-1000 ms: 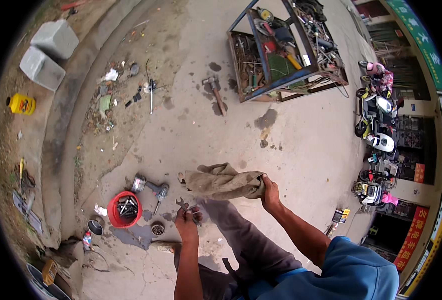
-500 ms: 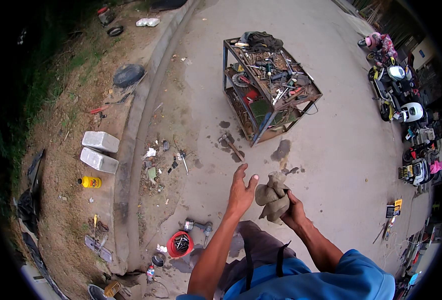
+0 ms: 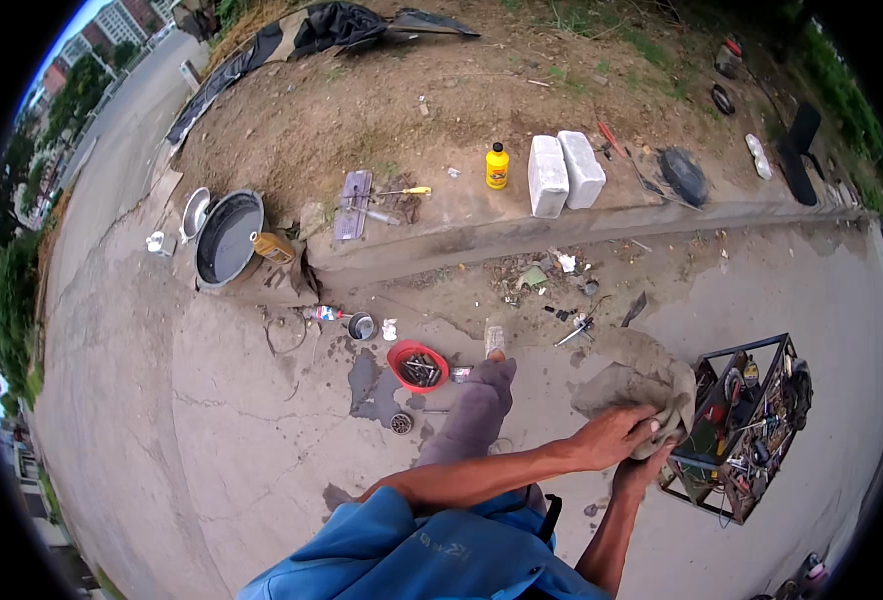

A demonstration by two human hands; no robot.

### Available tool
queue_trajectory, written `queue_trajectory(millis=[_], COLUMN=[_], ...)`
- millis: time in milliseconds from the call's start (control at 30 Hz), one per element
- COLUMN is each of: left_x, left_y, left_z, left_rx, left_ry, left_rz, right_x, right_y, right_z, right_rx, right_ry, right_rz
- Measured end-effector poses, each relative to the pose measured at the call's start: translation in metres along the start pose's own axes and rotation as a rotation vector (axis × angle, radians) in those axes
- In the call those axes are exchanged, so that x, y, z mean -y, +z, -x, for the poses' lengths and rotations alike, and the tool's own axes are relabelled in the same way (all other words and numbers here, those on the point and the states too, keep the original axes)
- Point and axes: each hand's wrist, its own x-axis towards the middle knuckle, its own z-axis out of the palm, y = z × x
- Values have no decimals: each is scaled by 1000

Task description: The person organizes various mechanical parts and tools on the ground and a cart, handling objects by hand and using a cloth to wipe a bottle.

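A grey-brown rag (image 3: 652, 385), bunched in thick folds with one flap spread to the left, is held up between both hands. My left hand (image 3: 614, 437) lies against its lower side, fingers curled into the cloth. Just below, my right hand (image 3: 646, 470) grips the rag from underneath, its fingers partly hidden by the folds. Right of the hands stands a metal-framed cart (image 3: 707, 462) loaded with tools. Left of my outstretched leg sits a red bowl (image 3: 394, 358) filled with dark metal parts.
A raised kerb (image 3: 432, 250) runs across, with two white blocks (image 3: 549, 178), a yellow bottle (image 3: 497, 166) and a screwdriver (image 3: 417, 190) on the ground beyond. A black tub (image 3: 232, 240) stands at left. Small metal cans (image 3: 362, 326) and scattered debris lie on the concrete.
My view has swung left, so the cart now appears at the right and the red bowl nearer the middle. My left hand, open and apart before, has closed on the rag.
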Motion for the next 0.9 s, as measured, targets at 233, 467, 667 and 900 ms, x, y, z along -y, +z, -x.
queue_trajectory(millis=[233,467,667,900], left_x=[6,195,412,517], left_y=[-143,-466,-661,-729], left_z=[-42,-145,-172,-185], left_rx=[-75,-714,-1424,-1279], left_ry=[250,-432,-665,-923], left_rz=[-355,400,657,567], right_x=[-52,-108,-150,-117], right_y=[85,186,256,306], right_z=[-113,-212,-215,-256], right_rx=[28,-252,-89,-315], right_ry=[301,610,713,944], right_rz=[-59,-369,-11,-505])
